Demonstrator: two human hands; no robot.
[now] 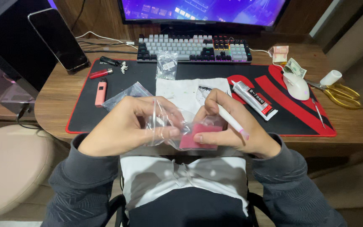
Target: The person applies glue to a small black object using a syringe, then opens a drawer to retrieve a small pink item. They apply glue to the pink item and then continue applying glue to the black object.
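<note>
Presently, a clear plastic bag (177, 130) with a pink pad inside is pinched above the table (55, 105) edge by the left hand (122, 126) and right hand (227, 126), the latter also closed around a white pen (231, 120).

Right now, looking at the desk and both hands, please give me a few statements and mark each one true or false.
1. Both hands hold a small clear plastic bag with something red inside. True.
2. The right hand also holds a white pen-like stick. True.
3. The glue tube is in the left hand. False: it lies on the desk mat.
4. The gold scissors lie on the keyboard. False: they lie on the bare desk, right of the mouse.
</note>
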